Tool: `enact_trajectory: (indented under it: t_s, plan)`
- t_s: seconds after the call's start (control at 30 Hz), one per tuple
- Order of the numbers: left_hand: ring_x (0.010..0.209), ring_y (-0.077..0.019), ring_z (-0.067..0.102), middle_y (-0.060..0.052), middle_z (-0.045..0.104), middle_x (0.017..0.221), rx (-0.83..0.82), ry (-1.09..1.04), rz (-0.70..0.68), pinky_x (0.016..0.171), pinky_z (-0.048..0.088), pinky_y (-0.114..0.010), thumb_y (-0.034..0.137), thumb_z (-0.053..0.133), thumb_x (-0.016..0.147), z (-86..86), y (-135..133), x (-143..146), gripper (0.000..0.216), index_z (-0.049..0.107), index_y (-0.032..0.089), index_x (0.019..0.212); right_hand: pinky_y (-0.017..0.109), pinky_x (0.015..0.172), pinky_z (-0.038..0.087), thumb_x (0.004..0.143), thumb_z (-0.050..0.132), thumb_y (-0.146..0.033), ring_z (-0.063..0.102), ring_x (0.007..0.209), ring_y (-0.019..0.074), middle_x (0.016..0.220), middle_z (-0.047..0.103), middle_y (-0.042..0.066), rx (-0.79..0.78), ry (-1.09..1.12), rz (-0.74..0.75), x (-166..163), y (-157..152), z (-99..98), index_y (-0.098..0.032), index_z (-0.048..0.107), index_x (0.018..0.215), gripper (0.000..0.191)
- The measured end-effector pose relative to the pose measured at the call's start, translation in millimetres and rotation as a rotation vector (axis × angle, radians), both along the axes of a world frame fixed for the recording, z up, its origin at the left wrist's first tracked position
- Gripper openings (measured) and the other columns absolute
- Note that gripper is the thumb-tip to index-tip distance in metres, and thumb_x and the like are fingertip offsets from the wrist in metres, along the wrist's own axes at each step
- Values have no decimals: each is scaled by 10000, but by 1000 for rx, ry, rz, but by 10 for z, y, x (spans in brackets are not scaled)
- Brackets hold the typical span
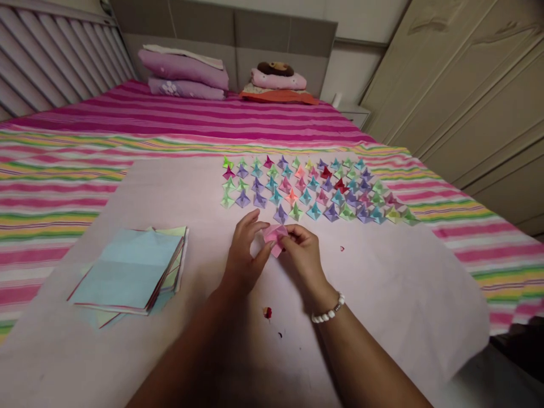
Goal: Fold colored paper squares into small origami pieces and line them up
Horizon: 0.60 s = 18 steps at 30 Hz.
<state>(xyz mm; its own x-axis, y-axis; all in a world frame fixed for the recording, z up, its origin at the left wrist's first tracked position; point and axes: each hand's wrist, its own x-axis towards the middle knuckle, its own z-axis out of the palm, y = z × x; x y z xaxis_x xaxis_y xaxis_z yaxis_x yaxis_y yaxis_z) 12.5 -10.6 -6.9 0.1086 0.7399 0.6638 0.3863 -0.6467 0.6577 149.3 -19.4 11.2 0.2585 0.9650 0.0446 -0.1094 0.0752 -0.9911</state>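
Observation:
A small pink folded paper (276,237) is held up between my two hands, just above the white sheet (204,351). My right hand (304,252) pinches its right side between thumb and fingers. On the left side, my left hand (246,249) has its thumb on the paper and a fingertip at the upper edge, with the forefinger raised apart. Beyond my hands stand rows of small folded paper pieces (314,211) in purple, green, blue, pink and red. A pile of square coloured papers (127,266), light blue on top, lies at the left.
Tiny red scraps (267,312) lie near my forearms, and another small scrap (342,249) is to the right. The sheet covers part of a striped bedspread (38,198). Folded purple bedding (187,71) and a pink stack (278,79) rest by the headboard (272,39). Wardrobe doors (467,96) stand right.

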Motion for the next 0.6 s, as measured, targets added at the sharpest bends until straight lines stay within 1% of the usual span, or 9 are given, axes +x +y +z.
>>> enact_trajectory:
  t_s: [0.07, 0.17, 0.23, 0.33, 0.4, 0.47, 0.53, 0.6]
  plan:
    - [1204, -214, 546, -107, 592, 1250, 40, 27, -39, 1027, 454, -407, 184, 596, 845, 18, -2, -1, 234, 611, 195, 1079, 247, 522, 417, 606, 625, -179, 504, 521, 116, 570, 615, -33, -7, 5, 10, 9, -3, 9, -188, 675, 677, 88]
    - [1117, -182, 596, -93, 643, 1153, -11, -2, -79, 949, 509, -349, 163, 533, 884, 15, -15, 10, 243, 605, 192, 1114, 252, 535, 428, 615, 650, -192, 511, 527, 117, 578, 624, -30, -6, 24, 15, 10, -10, 17, -186, 683, 685, 77]
    - [1131, -183, 592, -101, 637, 1172, -48, -36, -81, 922, 525, -333, 157, 510, 894, 4, -19, 13, 258, 596, 187, 1136, 253, 535, 426, 625, 670, -209, 507, 524, 115, 578, 622, -31, -7, 32, 21, 8, -14, 21, -187, 688, 695, 75]
    - [1193, -193, 558, -103, 609, 1230, -28, -15, -110, 989, 491, -369, 109, 461, 892, 0, -21, -2, 279, 613, 191, 1111, 251, 538, 416, 644, 678, -221, 503, 527, 112, 587, 623, -31, -4, 34, 29, 10, -17, 19, -187, 695, 713, 79]
    - [1185, -185, 565, -103, 573, 1283, -19, 19, -168, 1012, 477, -379, 52, 406, 872, 4, -22, -18, 344, 631, 194, 1090, 250, 542, 411, 645, 676, -217, 503, 528, 111, 580, 618, -34, 3, 36, 30, 19, -15, 13, -186, 692, 711, 75]
    - [1176, -182, 573, -109, 545, 1319, -29, 50, -217, 1015, 479, -376, 2, 385, 823, 8, -21, -27, 425, 635, 192, 1110, 251, 546, 409, 645, 668, -209, 504, 531, 113, 580, 618, -34, 12, 35, 30, 33, -10, 7, -186, 692, 709, 72]
    - [1192, -193, 565, -115, 557, 1303, -11, 81, -224, 1025, 475, -376, -18, 414, 764, 5, -14, -25, 482, 624, 183, 1148, 253, 550, 408, 652, 666, -210, 503, 535, 114, 586, 620, -33, 17, 32, 31, 46, -6, 7, -188, 695, 712, 71]
    - [1183, -199, 573, -107, 602, 1247, 13, 103, -191, 1020, 484, -366, -2, 472, 740, -9, -1, -14, 486, 620, 183, 1164, 254, 555, 407, 660, 680, -226, 504, 541, 116, 592, 621, -30, 12, 37, 45, 55, -6, 15, -187, 699, 717, 72]
